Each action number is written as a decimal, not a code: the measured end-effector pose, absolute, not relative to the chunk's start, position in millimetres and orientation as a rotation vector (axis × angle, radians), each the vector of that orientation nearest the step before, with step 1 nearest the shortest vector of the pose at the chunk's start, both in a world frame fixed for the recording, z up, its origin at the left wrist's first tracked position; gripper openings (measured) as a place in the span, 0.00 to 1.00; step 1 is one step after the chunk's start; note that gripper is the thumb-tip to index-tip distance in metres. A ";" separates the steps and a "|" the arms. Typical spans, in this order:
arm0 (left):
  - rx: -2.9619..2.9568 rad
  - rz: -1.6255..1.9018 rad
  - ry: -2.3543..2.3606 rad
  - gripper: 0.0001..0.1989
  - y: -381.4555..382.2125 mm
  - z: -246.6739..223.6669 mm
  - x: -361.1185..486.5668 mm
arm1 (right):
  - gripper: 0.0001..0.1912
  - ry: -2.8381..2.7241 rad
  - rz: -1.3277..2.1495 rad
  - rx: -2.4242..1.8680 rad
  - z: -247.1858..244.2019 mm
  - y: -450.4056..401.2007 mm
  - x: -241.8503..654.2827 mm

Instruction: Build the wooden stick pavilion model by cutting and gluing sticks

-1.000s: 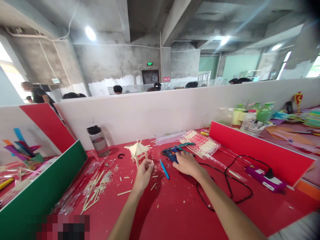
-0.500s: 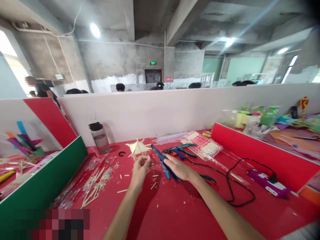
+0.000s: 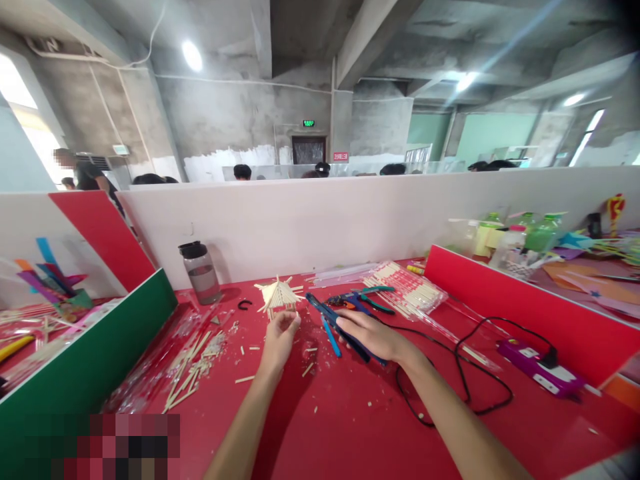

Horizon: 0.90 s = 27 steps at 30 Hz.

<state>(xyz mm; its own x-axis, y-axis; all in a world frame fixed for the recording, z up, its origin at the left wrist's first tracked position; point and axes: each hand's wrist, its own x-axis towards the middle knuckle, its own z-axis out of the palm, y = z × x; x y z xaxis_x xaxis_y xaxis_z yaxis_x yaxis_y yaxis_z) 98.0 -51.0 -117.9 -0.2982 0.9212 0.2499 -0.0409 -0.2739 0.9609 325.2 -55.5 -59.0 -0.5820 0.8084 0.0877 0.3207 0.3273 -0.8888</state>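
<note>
boards hem in my stretch of the red table (image 3: 325, 420): a green board (image 3: 100, 337) slants along the left, a red board (image 3: 520, 303) along the right, and a white partition (image 3: 300, 223) runs across the far side. the widest room for moving is on the near side, around my forearms; toward the left it narrows at loose sticks (image 3: 185, 383) and clear wrapping (image 3: 150, 363), and toward the right at loops of black cord (image 3: 459, 360).

the stick model (image 3: 277, 295), with its pointed pale roof, stands just beyond the fingertips of my left hand (image 3: 280, 340). that grip is drawn to a pinch, thumb against forefinger, with a pale speck at the tips; i cannot tell whether it is a piece i hold or part of the model behind. my right hand (image 3: 375, 333) is curled over a long dark blue tool (image 3: 319, 307), fingers wrapped on its body, and its narrow end points at the model's right side. a bright blue strip (image 3: 330, 337) lies just left of the tool, and teal-handled pliers (image 3: 379, 305) rest beyond my knuckles.

my palm hides the middle of the tool, and my left hand covers the model's lower front, so its legs are hard to make out. the cord passes out of sight behind my right forearm.
</note>
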 end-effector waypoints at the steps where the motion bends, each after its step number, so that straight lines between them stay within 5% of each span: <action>1: 1.194 1.663 1.239 0.14 -50.1 -117.9 96.7 | 0.22 -2.094 1.208 -0.982 -59.4 -55.6 324.5; 27: 1.408 1.426 1.499 0.08 -47.5 -114.2 70.6 | 0.23 -2.203 0.971 -1.177 -85.8 -40.8 281.2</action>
